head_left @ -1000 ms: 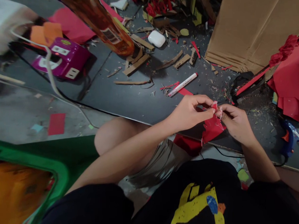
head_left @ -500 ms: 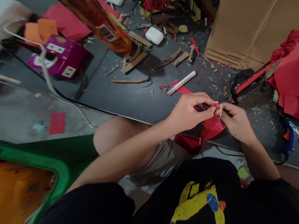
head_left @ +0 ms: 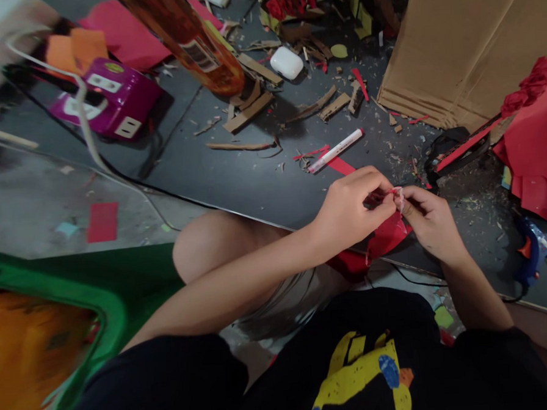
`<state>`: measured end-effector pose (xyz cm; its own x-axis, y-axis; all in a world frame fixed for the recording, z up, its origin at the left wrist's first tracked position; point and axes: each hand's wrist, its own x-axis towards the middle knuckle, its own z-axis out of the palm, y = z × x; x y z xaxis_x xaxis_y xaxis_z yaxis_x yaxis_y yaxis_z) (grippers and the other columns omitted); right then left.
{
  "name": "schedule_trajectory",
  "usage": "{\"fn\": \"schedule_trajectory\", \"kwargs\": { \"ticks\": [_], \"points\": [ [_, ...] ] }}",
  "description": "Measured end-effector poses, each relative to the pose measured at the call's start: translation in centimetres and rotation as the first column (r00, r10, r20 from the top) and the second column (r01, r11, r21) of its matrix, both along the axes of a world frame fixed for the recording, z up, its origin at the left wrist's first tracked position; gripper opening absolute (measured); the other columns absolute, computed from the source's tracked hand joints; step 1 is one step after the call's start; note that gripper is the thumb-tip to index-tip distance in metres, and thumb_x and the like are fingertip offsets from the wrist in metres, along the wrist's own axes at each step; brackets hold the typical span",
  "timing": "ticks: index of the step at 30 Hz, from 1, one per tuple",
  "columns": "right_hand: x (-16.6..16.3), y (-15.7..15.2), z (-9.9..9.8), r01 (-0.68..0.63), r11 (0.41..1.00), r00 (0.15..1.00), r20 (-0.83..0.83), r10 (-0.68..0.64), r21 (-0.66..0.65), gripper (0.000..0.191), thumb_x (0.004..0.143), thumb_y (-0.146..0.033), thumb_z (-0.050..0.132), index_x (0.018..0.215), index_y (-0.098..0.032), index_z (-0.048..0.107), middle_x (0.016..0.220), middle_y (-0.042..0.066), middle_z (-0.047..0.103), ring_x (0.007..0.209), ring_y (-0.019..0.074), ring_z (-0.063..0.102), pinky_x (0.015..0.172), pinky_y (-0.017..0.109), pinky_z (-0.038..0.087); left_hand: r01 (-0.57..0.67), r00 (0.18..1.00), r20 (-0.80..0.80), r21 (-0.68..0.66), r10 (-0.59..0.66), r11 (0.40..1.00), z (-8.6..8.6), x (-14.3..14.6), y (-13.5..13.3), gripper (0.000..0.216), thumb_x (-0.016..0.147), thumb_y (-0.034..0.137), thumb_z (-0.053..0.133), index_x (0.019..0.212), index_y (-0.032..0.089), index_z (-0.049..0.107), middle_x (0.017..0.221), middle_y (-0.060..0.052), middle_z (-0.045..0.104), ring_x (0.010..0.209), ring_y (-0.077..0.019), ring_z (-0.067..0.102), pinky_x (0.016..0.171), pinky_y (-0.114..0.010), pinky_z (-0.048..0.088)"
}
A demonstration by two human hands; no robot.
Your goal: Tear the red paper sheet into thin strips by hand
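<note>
Both hands meet over the front edge of the dark table, pinching a crumpled piece of red paper (head_left: pixel 387 236) with pale, torn-looking edges. My left hand (head_left: pixel 353 204) is closed, thumb and fingertips gripping the paper's upper part. Against it, my right hand (head_left: pixel 427 218) is closed too, its thumb and forefinger at the paper's whitish edge. Fingers partly cover the pinched spot. The paper's lower part hangs below the hands. Just beyond my left hand lie a red strip (head_left: pixel 340 165) and a white marker (head_left: pixel 337 151) with a red end.
Cardboard scraps (head_left: pixel 249 112) litter the table (head_left: pixel 254 181). Behind stand an amber bottle (head_left: pixel 210 55), a white case (head_left: pixel 287 63) and a purple power socket block (head_left: pixel 119 100). At right are a cardboard sheet (head_left: pixel 458 48), red paper sheets (head_left: pixel 534 148) and a blue glue gun (head_left: pixel 530 256). A green chair (head_left: pixel 139 273) is at left.
My left hand has turned slightly and its fingertips have come closer to my right hand at the paper's edge. The view has shifted a little.
</note>
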<state>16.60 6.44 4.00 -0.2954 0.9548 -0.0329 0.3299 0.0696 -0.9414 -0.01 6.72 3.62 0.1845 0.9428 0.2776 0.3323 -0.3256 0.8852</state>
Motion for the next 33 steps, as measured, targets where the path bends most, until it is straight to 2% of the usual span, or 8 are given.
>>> {"fn": "schedule_trajectory", "kwargs": {
  "ticks": [7,12,15,17,21,25,33],
  "points": [
    [-0.28,0.02,0.14,0.005,1.000,1.000,-0.024,-0.005,-0.009,0.011,0.087,-0.027,0.057,0.080,-0.020,0.063,0.069,-0.003,0.060,0.063,0.0087,0.054,0.059,0.020,0.044,0.005,0.998,-0.068,0.040,-0.003,0.999,-0.38,-0.16,0.44,0.008,0.083,0.017,0.056,0.076,0.015,0.059,0.079,-0.003,0.062,0.071,-0.0110,0.058,0.065,-0.021,0.046],
    [-0.35,0.08,0.15,0.062,0.996,0.994,-0.089,-0.068,-0.068,0.012,0.087,-0.027,0.056,0.077,-0.020,0.061,0.068,-0.004,0.056,0.059,0.0077,0.047,0.055,0.020,0.039,0.098,0.991,0.101,-0.079,-0.090,0.992,0.01,-0.09,0.55,0.007,0.084,0.017,0.055,0.083,0.014,0.061,0.083,-0.003,0.065,0.075,-0.0105,0.060,0.065,-0.019,0.049],
    [-0.38,0.07,0.13,0.081,0.994,0.990,-0.111,-0.089,-0.077,0.013,0.086,-0.028,0.056,0.076,-0.021,0.059,0.066,-0.005,0.053,0.057,0.0077,0.045,0.053,0.020,0.036,0.156,0.964,0.244,-0.197,-0.105,0.968,0.31,-0.06,0.57,0.010,0.083,0.020,0.056,0.086,0.013,0.062,0.085,-0.004,0.067,0.076,-0.0102,0.062,0.059,-0.016,0.050],
    [-0.39,0.02,0.10,0.083,0.994,0.990,-0.109,-0.091,-0.074,0.013,0.086,-0.028,0.056,0.076,-0.021,0.059,0.065,-0.005,0.053,0.057,0.0076,0.045,0.052,0.020,0.036,0.169,0.950,0.296,-0.227,-0.097,0.959,0.43,-0.07,0.62,0.011,0.082,0.021,0.057,0.087,0.012,0.063,0.084,-0.004,0.067,0.076,-0.0102,0.062,0.058,-0.015,0.050],
    [-0.42,-0.11,0.03,0.047,0.998,0.995,-0.084,-0.050,-0.034,0.012,0.086,-0.026,0.056,0.076,-0.021,0.058,0.064,-0.005,0.052,0.056,0.0076,0.047,0.053,0.020,0.038,0.127,0.956,0.285,-0.192,-0.069,0.973,0.42,-0.07,0.72,0.008,0.082,0.020,0.057,0.081,0.014,0.062,0.080,-0.002,0.067,0.075,-0.0091,0.062,0.057,-0.014,0.048],
    [-0.44,-0.15,-0.02,0.011,1.000,0.997,-0.074,-0.009,0.026,0.011,0.086,-0.020,0.055,0.075,-0.020,0.057,0.065,-0.006,0.052,0.057,0.0065,0.046,0.053,0.019,0.037,0.065,0.979,0.197,-0.102,-0.044,0.993,0.18,-0.03,0.64,0.005,0.080,0.016,0.058,0.075,0.014,0.060,0.077,-0.001,0.065,0.072,-0.0087,0.059,0.061,-0.017,0.048],
    [-0.60,-0.19,0.15,-0.009,0.998,0.996,-0.083,0.015,0.066,0.011,0.085,-0.016,0.054,0.074,-0.020,0.058,0.065,-0.006,0.053,0.057,0.0061,0.046,0.053,0.019,0.036,0.013,0.997,0.075,0.044,-0.016,0.999,-0.42,-0.04,0.60,0.007,0.081,0.015,0.056,0.075,0.015,0.060,0.076,-0.001,0.064,0.069,-0.0088,0.057,0.062,-0.019,0.047]
  ]
}}
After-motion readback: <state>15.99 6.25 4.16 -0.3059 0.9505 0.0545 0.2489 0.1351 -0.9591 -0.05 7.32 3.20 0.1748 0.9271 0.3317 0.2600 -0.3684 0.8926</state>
